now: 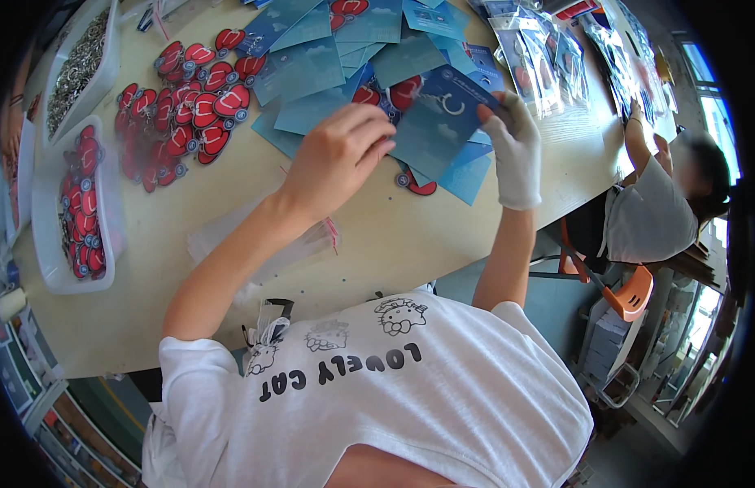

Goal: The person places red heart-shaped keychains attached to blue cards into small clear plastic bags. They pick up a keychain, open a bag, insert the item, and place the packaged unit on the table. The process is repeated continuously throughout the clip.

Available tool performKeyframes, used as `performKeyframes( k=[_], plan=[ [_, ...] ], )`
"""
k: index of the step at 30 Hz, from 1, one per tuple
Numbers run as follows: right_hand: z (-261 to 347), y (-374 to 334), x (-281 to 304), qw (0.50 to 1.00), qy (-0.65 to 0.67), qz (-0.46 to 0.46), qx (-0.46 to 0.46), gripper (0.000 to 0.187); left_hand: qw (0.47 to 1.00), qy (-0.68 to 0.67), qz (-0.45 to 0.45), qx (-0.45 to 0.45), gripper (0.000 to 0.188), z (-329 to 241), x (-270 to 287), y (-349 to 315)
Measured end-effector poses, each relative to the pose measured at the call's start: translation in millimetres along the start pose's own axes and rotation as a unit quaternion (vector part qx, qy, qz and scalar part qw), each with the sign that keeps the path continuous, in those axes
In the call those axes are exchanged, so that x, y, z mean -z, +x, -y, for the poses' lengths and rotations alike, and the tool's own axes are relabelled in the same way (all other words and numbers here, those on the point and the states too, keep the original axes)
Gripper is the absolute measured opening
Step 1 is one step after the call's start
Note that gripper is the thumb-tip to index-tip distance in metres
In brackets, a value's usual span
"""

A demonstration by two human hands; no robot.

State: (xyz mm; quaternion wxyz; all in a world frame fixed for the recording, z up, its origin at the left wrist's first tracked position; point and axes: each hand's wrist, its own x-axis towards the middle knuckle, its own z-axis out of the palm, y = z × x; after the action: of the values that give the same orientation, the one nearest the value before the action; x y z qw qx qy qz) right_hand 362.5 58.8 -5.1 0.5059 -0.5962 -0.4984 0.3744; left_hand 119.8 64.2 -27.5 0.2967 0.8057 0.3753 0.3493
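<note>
My right hand [512,142], in a white glove with bare fingertips, pinches the upper right corner of a blue card [430,146]. A silver key ring [452,106] lies against the face of this card. My bare left hand [337,159] is beside the card's left edge, its fingers curled together; whatever they hold, if anything, is hidden. Under and behind the hands lies a loose heap of blue cards [308,69]. A red slipper-shaped key charm [418,185] shows partly below the held card.
A pile of red slipper charms [202,106] lies to the left. White bins hold metal rings [80,65] and more charms [85,211]. Clear bags [272,236] lie near the table's front; bagged cards [540,61] sit at the back right. A co-worker [654,195] sits at right.
</note>
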Motion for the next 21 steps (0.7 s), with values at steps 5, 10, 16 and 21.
performKeyframes(
  k=[5, 10, 16, 21],
  plan=[
    [20.6, -12.2, 7.3, 0.989, 0.143, 0.026, 0.015, 0.03, 0.987, -0.051, -0.121, -0.09, 0.032, -10.9, 22.2, 33.6],
    [35.6, -8.4, -13.0, 0.977, 0.2, 0.076, 0.006, 0.031, 0.957, -0.258, 0.122, 0.048, 0.041, -27.8, 32.8, 42.1],
    [32.0, -12.5, -48.3, 0.978, 0.181, 0.1, 0.009, 0.039, 0.948, -0.271, 0.046, 0.161, 0.027, -10.1, 21.2, 24.0],
    [14.1, -38.3, -65.6, 0.993, 0.01, 0.091, 0.074, 0.055, 0.928, -0.312, -0.064, 0.193, 0.022, -6.1, 34.5, 2.4]
  ],
)
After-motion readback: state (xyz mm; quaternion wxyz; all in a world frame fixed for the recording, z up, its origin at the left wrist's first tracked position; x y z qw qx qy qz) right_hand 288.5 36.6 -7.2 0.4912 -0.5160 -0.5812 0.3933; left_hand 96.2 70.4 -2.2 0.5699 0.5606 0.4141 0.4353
